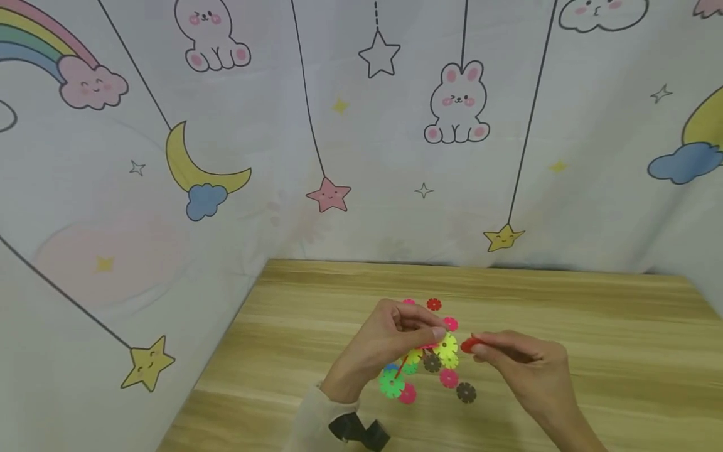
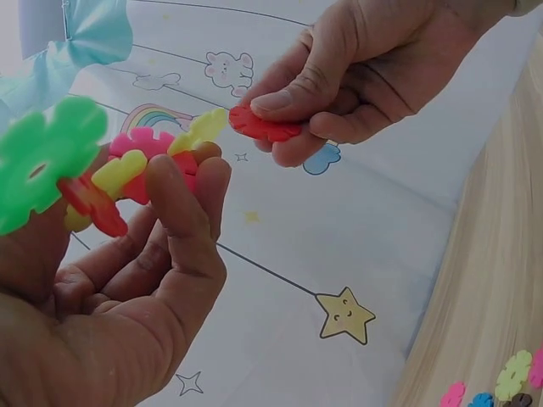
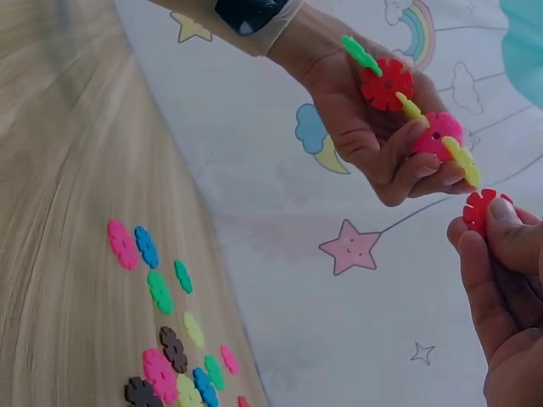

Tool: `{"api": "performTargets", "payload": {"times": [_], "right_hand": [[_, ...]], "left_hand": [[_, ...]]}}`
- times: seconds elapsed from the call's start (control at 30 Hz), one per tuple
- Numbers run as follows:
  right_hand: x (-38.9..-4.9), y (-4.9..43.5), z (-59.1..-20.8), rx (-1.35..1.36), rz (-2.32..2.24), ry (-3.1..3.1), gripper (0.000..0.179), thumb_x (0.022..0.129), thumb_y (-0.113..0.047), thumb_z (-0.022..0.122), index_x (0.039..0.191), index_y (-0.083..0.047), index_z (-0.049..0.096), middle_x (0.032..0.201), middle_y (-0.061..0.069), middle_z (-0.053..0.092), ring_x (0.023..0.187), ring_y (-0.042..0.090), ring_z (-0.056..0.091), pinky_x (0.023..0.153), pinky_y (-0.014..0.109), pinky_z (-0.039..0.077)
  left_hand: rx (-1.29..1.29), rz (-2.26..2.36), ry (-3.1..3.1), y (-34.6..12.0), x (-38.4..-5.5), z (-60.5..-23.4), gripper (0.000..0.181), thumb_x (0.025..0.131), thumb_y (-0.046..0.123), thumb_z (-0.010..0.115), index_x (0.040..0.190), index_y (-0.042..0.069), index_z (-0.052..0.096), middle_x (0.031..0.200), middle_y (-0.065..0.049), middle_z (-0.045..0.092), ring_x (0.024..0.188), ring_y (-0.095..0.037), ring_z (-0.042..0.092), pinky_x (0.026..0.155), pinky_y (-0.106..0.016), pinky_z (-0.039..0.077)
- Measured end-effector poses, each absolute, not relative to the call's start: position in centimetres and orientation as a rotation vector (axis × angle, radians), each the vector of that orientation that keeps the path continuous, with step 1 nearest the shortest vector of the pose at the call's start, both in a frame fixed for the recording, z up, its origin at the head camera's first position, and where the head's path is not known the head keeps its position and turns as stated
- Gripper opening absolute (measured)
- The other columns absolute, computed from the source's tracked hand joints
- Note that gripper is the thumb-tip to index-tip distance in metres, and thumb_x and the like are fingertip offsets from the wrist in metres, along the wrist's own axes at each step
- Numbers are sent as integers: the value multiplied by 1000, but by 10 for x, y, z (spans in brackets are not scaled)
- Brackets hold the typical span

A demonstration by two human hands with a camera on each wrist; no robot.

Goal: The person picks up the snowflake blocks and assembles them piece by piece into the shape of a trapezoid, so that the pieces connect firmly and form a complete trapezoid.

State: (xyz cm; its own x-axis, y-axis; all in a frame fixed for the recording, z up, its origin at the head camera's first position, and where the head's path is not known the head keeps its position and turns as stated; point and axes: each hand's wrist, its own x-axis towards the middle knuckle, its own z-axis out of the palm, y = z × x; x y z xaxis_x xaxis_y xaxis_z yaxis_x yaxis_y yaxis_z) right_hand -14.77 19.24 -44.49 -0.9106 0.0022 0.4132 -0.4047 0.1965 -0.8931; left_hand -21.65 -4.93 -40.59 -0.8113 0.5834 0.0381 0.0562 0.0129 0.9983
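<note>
Over the table (image 1: 254,351) towards five o'clock, grips a chain of notched discs (image 3: 409,106) in the left hand (image 1: 390,339); pinches a red disc (image 1: 468,345) in the right hand (image 1: 531,364), at the chain's three o'clock. Likely light, stiff; best pinched at rims, clear of slots.

In the head view, the left hand (image 1: 390,339) partly hid the disc chain (image 1: 449,348); a rainbow (image 1: 34,31) was cropped at upper left. In the right-wrist view, the right hand (image 3: 509,292), cut off at right, partly covered a red disc (image 3: 478,209).

Smooth plastic discs (image 2: 263,127) — wood-grained table (image 1: 632,351)
</note>
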Motion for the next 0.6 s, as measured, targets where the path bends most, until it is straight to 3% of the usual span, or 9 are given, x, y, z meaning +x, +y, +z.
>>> {"api": "performTargets", "payload": {"times": [0.17, 0.47, 0.6], "right_hand": [[-148, 191, -441, 467, 1765, -2092, 21, 88, 16, 78, 107, 7, 81, 96, -10, 84, 84, 10, 81, 79, 25, 66], [-153, 187, -449, 813, 1900, -1789, 35, 83, 34, 66, 110, 14, 77, 105, 8, 84, 96, 15, 82, 81, 29, 66], [-155, 187, -450, 853, 1857, -1769, 38, 81, 36, 66, 109, 13, 77, 105, 9, 84, 97, 15, 82, 82, 29, 65]], "left_hand": [[664, 1862, 1902, -48, -217, -406, 22, 98, 13, 77, 109, -6, 79, 83, 10, 76, 70, -7, 62, 68, -20, 53], [654, 1846, 1913, -45, -215, -406, 18, 97, 11, 78, 107, -4, 80, 85, 9, 77, 74, -10, 66, 69, -20, 55], [712, 1868, 1919, -44, -214, -408, 16, 97, 8, 77, 105, -6, 79, 88, 0, 79, 75, -8, 68, 68, -20, 55]]}}
